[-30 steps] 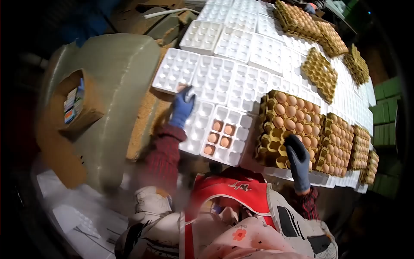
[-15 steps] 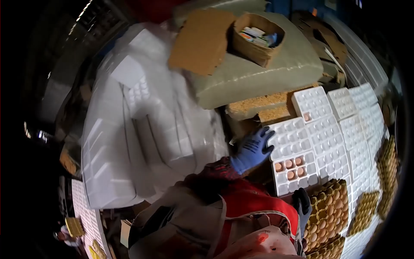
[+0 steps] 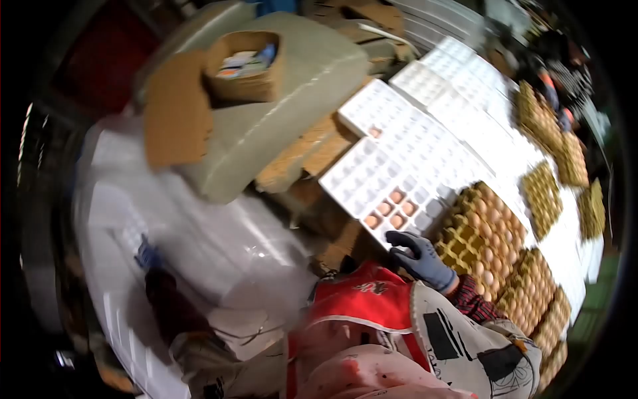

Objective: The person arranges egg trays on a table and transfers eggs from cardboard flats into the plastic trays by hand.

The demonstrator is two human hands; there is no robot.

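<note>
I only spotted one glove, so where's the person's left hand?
In the head view, the left hand is far left, over the plastic-covered white pile, below and left of the cardboard box.

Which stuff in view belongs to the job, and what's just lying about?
Likely the job: eggs, white trays, brown egg trays, plastic-wrapped white stack (left hand over it).

Seemingly lying about: open carton, cardboard piece, grey-green bundle.
</note>
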